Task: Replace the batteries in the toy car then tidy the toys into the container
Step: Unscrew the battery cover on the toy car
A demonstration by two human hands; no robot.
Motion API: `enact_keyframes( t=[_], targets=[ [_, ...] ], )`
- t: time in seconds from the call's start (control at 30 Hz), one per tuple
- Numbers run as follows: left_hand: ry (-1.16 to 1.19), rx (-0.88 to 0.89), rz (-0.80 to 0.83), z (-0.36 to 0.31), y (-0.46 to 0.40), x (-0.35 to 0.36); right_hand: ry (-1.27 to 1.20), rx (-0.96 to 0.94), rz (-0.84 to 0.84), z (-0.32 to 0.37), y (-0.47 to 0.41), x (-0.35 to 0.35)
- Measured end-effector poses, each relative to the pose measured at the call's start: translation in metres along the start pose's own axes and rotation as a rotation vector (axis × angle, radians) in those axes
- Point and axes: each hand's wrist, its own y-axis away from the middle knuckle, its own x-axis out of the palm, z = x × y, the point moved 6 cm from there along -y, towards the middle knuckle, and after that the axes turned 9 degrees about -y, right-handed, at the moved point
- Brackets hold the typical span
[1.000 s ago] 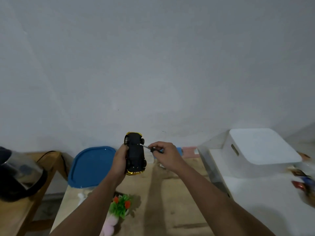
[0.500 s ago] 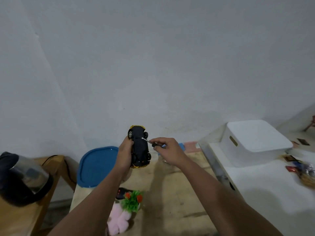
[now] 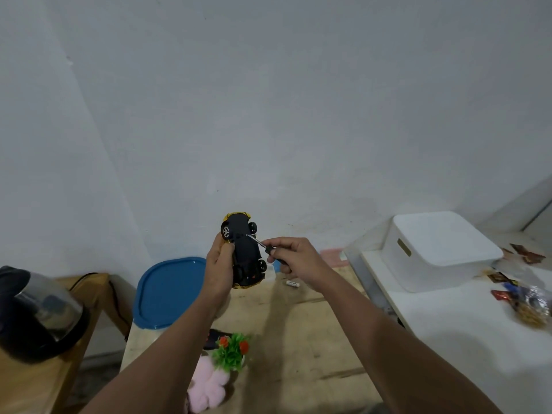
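Now, your hands:
Left (image 3: 219, 264): grips the car (image 3: 245, 252), underside facing you.
Right (image 3: 294, 258): pinches the screwdriver (image 3: 263, 245), tip on the car.

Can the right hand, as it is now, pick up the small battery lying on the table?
Probably not yet: the right hand grips the screwdriver against the toy car. The battery lies unobstructed just below it.

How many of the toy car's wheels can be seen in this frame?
3. On the toy car: one white-spoked at upper left, one upper right, one lower right. The fourth is likely hidden behind the left hand.
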Motion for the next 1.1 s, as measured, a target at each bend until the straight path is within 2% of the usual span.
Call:
enact_keyframes(
  t=[0.4, 0.7, 0.93, 1.1],
  targets=[
    [0.004, -0.007, 0.045, -0.002, 0.001, 0.010, 0.026, -0.092, -0.013, 0.007, 0.007, -0.006],
    [-0.037, 0.005, 0.010, -0.003, 0.004, 0.011, 0.042, -0.103, -0.031, 0.011, 0.013, -0.009],
    [-0.182, 0.144, -0.009, -0.013, 0.008, 0.006, 0.313, -0.206, -0.069, 0.024, 0.013, -0.007],
    [-0.286, 0.164, 0.005, -0.014, 0.005, -0.002, 0.589, -0.316, -0.055, 0.034, 0.012, 0.000]
  ],
)
